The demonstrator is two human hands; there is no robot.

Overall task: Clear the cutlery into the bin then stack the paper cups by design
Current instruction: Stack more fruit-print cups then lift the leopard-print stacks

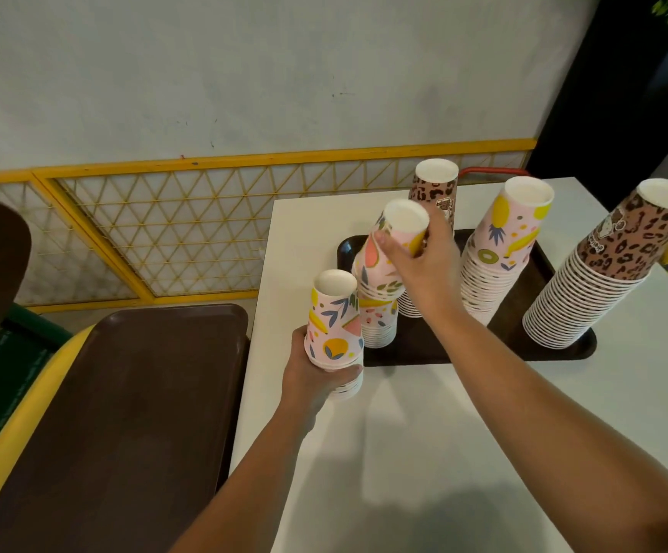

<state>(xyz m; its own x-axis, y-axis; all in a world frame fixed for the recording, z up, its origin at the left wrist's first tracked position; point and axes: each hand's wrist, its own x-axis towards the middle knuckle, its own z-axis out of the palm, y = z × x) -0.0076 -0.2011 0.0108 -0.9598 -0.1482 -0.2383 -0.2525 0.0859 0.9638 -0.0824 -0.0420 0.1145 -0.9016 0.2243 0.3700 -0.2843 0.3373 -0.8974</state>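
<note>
My left hand (316, 377) grips a short stack of upside-down pink fruit-print cups (334, 325) at the table's left edge. My right hand (420, 257) grips the top of a taller fruit-print stack (380, 273) standing on the dark tray (416, 345). Another fruit-print stack (500, 249) stands to its right. One leopard-print stack (434, 189) rises at the tray's back, partly hidden behind my right hand, and a second tall leopard-print stack (599, 269) leans at the tray's right end. No cutlery or bin is in view.
The white table (424, 453) holds the tray. A brown tray (125, 413) lies on a yellow surface to the left. A wall with yellow lattice trim (165, 233) runs behind. A red handle (492, 171) shows past the table's far edge.
</note>
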